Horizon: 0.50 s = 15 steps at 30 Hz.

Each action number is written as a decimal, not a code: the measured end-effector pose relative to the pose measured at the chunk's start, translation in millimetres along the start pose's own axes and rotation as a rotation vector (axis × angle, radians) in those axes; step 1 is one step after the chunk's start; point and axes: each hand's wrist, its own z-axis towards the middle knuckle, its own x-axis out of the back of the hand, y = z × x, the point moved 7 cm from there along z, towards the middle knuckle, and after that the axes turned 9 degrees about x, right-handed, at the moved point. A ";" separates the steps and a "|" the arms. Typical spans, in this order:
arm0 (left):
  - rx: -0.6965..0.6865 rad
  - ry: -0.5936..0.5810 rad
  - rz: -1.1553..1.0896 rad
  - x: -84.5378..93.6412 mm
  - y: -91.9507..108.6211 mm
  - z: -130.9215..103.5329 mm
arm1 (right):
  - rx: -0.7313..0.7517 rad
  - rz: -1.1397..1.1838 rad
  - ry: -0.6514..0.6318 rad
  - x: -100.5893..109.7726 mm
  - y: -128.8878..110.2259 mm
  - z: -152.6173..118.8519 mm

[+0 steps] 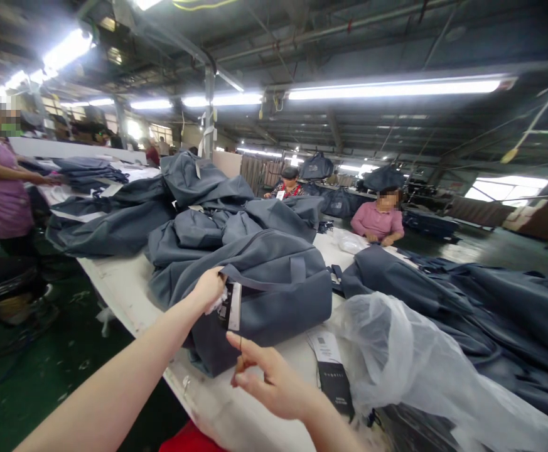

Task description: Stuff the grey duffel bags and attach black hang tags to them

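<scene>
A dark blue-grey duffel bag [278, 307] lies on the white table before me. My left hand [211, 290] is closed at the near end of its carry handle [264, 284]. Some crumpled white material [217, 302] shows under those fingers. Beside them hangs a black and white hang tag [234, 307]. Just below the tag is my right hand [268, 376], its index finger stretched out and the other fingers partly bent. A thin dark loop, perhaps the tag's string, crosses that fingertip. I see nothing gripped in this hand.
More blue-grey bags [198, 220] are heaped behind, and others [443, 295] lie to the right. Clear plastic wrap [396, 351] and loose tags [333, 370] are at the near right. Co-workers sit beyond the table [127, 295]; a person stands at left.
</scene>
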 end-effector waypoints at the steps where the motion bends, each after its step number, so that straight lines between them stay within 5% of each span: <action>1: -0.006 0.006 0.008 -1.7 0.6 -2.5 | 0.040 0.089 0.033 -4.0 1.4 -0.5; 5: -0.042 0.027 0.034 -3.5 5.4 -14.1 | 0.109 0.494 0.293 6.1 10.0 2.8; 7: -0.050 0.041 0.039 -2.3 8.3 -18.8 | 0.094 0.507 0.315 10.9 8.8 6.8; 12: 0.017 -0.001 -0.054 -4.5 11.5 -24.1 | -0.162 -0.142 0.065 -16.6 9.4 12.9; 15: 0.138 -0.109 -0.191 -11.9 6.6 -27.7 | -0.250 -0.397 0.050 -37.3 21.1 11.2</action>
